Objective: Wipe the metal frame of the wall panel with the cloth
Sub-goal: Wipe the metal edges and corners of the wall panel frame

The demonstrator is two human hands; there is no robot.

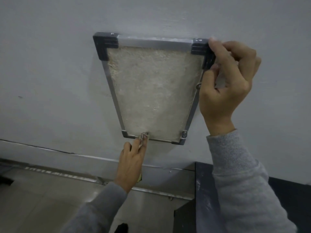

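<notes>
Head view: left hand [130, 163] presses cloth [143, 137] on metal frame [114, 96] (bottom rail); right hand [225, 84] grips corner.

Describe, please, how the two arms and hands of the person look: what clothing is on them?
Both arms wear long grey knitted sleeves with ribbed cuffs that end at the wrists. The left hand and the right hand are bare: no gloves, and no rings or watch that can be seen. The right sleeve looks slightly lighter than the left sleeve, which lies in shadow.
</notes>
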